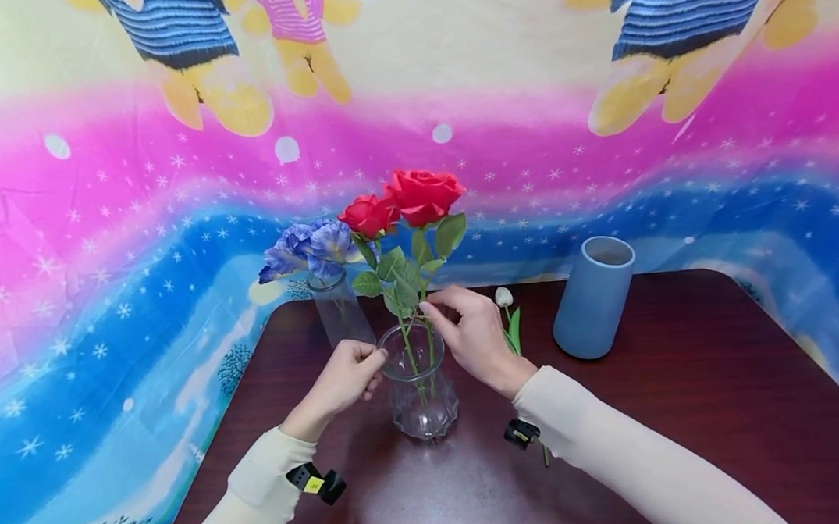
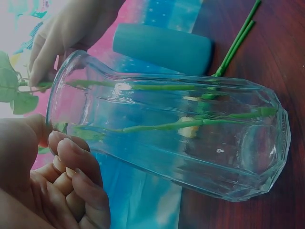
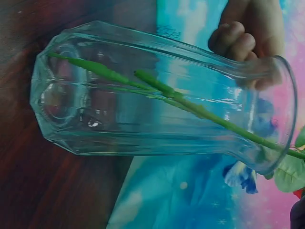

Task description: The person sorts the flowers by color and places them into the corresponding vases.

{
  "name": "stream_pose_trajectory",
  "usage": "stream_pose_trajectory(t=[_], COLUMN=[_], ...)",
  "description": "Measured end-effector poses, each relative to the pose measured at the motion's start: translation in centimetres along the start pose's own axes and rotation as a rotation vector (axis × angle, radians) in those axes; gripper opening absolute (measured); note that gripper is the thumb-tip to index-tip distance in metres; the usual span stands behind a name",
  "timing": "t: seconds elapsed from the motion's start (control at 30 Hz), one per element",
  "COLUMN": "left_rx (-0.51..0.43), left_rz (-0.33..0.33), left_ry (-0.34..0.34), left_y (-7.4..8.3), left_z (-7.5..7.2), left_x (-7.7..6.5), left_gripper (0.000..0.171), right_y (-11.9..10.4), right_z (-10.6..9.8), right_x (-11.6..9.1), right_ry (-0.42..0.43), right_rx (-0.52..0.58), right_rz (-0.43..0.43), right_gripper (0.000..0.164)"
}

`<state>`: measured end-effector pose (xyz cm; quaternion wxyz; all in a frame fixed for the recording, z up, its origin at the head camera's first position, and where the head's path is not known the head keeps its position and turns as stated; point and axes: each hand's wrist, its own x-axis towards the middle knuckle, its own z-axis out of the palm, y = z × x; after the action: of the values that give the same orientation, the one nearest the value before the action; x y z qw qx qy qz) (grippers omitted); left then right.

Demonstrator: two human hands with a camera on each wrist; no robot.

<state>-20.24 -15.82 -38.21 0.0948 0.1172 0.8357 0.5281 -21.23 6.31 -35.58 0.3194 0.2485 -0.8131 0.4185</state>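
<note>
A clear glass vase (image 1: 426,422) with faceted sides stands upright on the table. My left hand (image 1: 347,374) pinches its rim at the left, thumb against curled fingers (image 2: 88,188). Two red roses, a large one (image 1: 427,195) and a smaller one (image 1: 368,216), rise above the vase on leafy stems. Inside the glass, the green stems (image 3: 209,117) reach down; one ends well above the base in the right wrist view. Just above the rim, my right hand (image 1: 475,334) pinches a rose stem between thumb and forefinger; its fingertips are partly hidden by leaves in the left wrist view.
Behind on the left, a narrow vase (image 1: 344,316) holds blue-violet flowers (image 1: 309,249). A tall blue vase (image 1: 593,301) stands at the right. A white tulip (image 1: 504,297) lies on the dark table (image 1: 706,374), partly under my right arm. A printed cloth (image 1: 513,148) hangs behind.
</note>
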Motion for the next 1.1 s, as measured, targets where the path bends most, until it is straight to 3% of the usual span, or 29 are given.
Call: stream_pose_trajectory(t=[0.43,0.93,1.1], left_rx=[0.002,-0.004,-0.007], left_rz=[-0.001,-0.001,-0.006], left_ry=[0.007,0.008,0.012], left_y=[0.0,0.0,0.0], left_z=[0.0,0.0,0.1], left_x=[0.0,0.0,0.0], left_gripper=[0.04,0.041,0.041], right_y=[0.4,0.7,0.6], right_z=[0.7,0.9,0.9], right_x=[-0.9,-1.2,-1.2], right_ry=[-0.102,-0.274,-0.286], right_rx=[-0.109,-0.202,-0.204], right_rz=[0.046,0.122,0.139], right_gripper=[0.011,0.013,0.011])
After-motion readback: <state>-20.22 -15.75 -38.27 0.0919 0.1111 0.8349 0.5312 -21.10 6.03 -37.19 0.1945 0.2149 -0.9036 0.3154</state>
